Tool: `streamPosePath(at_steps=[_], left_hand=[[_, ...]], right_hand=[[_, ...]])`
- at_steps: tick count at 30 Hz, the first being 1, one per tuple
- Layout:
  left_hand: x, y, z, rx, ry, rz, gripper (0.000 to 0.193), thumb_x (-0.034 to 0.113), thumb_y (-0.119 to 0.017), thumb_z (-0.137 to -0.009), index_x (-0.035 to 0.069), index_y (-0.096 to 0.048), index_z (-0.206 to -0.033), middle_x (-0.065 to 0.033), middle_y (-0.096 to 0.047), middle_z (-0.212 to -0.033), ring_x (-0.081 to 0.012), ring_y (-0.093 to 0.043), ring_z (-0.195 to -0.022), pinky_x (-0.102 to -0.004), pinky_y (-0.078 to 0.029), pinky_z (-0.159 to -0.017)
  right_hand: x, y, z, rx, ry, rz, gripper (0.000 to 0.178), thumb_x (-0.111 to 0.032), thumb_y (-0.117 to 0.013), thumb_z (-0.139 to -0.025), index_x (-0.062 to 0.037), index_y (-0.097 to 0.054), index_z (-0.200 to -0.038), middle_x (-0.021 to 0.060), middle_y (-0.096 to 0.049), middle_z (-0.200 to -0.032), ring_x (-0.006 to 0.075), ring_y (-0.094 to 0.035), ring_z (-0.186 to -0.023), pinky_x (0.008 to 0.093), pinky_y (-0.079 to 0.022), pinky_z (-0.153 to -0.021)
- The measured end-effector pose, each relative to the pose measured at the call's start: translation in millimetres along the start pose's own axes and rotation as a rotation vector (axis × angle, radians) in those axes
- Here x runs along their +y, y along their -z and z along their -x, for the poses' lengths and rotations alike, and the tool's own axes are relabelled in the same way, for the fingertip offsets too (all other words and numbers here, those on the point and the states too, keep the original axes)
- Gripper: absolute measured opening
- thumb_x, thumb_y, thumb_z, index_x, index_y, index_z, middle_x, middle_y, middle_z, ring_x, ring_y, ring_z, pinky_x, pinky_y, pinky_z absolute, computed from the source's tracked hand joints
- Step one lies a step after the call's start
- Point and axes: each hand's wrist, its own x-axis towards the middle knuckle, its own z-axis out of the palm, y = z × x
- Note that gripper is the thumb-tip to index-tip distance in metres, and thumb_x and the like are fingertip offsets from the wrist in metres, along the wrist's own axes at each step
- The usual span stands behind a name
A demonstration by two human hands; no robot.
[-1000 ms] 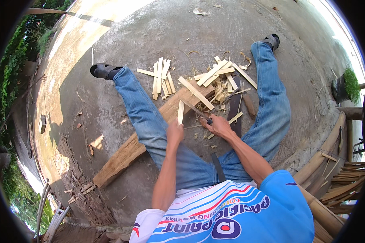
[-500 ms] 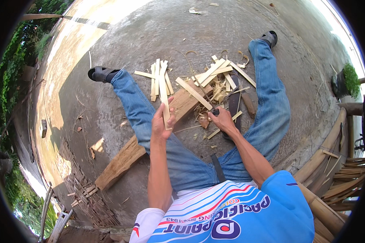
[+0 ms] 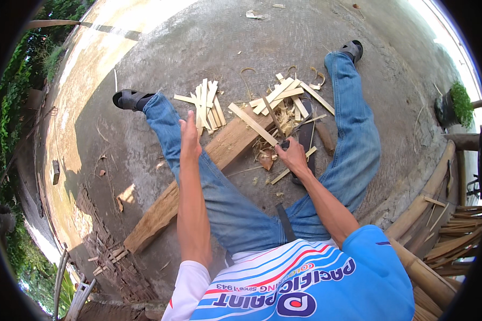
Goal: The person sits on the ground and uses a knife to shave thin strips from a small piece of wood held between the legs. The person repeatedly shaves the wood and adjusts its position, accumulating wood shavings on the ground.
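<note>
My left hand (image 3: 189, 140) is raised over my left thigh with its fingers stretched out and nothing in it. Just beyond its fingertips lies a loose pile of pale flat wooden strips (image 3: 204, 104). My right hand (image 3: 293, 156) is closed round the dark handle of a knife (image 3: 276, 120); the narrow blade points away from me, up and to the left. A single pale strip (image 3: 253, 123) slants across the wooden beam (image 3: 231, 140), its near end by my right thumb. Whether that hand also grips the strip, I cannot tell.
A second heap of strips (image 3: 284, 96) and curled shavings (image 3: 290, 119) lie between my legs, beside a dark flat piece (image 3: 307, 134) and a brown wooden stick (image 3: 325, 138). The beam runs beneath my left leg. At right are bamboo poles (image 3: 420, 267) and a potted plant (image 3: 456, 106).
My left hand has let go of the strip it held, which now lies among the left pile, and has drawn to the left. The right hand with the knife has barely moved.
</note>
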Motion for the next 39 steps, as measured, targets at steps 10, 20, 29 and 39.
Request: streamPosePath(at_steps=[10, 20, 29, 39], left_hand=[[-82.1, -16.0, 24.9, -0.214, 0.082, 0.045, 0.069, 0.033, -0.066, -0.103, -0.001, -0.036, -0.155, -0.0216, -0.054, -0.147, -0.0359, -0.056, -0.132, -0.0450, -0.047, -0.110], [-20.8, -10.6, 41.1, -0.404, 0.085, 0.027, 0.053, 0.029, -0.068, -0.102, -0.004, -0.054, -0.140, -0.0213, -0.070, -0.122, -0.0286, -0.073, -0.102, -0.0392, -0.066, -0.086], [-71.6, 1.3, 72.0, 0.170, -0.317, 0.285, 0.047, 0.021, -0.060, -0.107, -0.005, -0.053, -0.145, -0.0160, -0.065, -0.133, -0.0241, -0.070, -0.112, -0.0371, -0.062, -0.096], [-92.9, 6.2, 77.2, 0.147, -0.331, 0.186, 0.042, 0.021, -0.056, -0.109, -0.010, -0.054, -0.137, -0.0129, -0.065, -0.130, -0.0255, -0.073, -0.103, -0.0362, -0.062, -0.092]], right_hand=[[-16.2, -33.1, -33.5, -0.051, -0.109, -0.009, 0.047, -0.035, -0.074, -0.089, 0.0000, -0.062, -0.117, 0.0239, -0.072, -0.108, 0.0431, -0.069, -0.103, 0.0522, -0.052, -0.089], [-15.1, -28.9, 4.1, -0.372, 0.069, -0.384, 0.059, -0.036, -0.080, -0.084, 0.0069, -0.062, -0.121, 0.0241, -0.071, -0.107, 0.0307, -0.068, -0.100, 0.0412, -0.052, -0.089], [-40.7, -43.5, 50.7, -0.253, 0.003, -0.231, 0.051, -0.033, -0.073, -0.091, 0.0098, -0.059, -0.114, 0.0327, -0.064, -0.110, 0.0431, -0.065, -0.107, 0.0501, -0.049, -0.090], [-74.7, -74.4, 87.8, -0.387, 0.280, -0.337, 0.045, -0.034, -0.071, -0.096, 0.0067, -0.055, -0.107, 0.0333, -0.067, -0.085, 0.0506, -0.067, -0.084, 0.0526, -0.051, -0.073]])
